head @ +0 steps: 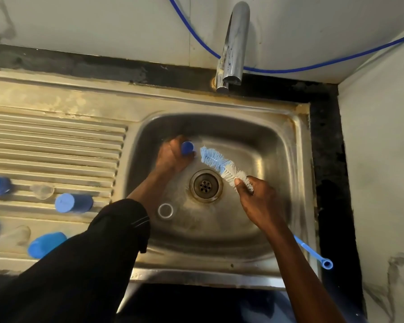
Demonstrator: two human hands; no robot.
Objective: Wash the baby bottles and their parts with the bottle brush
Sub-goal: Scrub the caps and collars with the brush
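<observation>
Inside the steel sink (287,159), my left hand (170,157) grips a small blue bottle part (187,148) near the basin's far left. My right hand (254,197) holds the bottle brush (219,163) by the lower end of its blue and white bristle head. The bristles point up-left, their tip just right of the blue part. The brush's blue handle (313,252) sticks out behind my right forearm over the sink's right rim. A clear ring (165,210) lies on the basin floor, left of the drain (205,184).
On the ribbed drainboard (56,141) to the left lie several blue bottle pieces (74,202) and clear teats (42,190). The chrome tap (233,43) stands at the back, no water running. A blue hose (313,66) crosses the wall. A wall closes the right side.
</observation>
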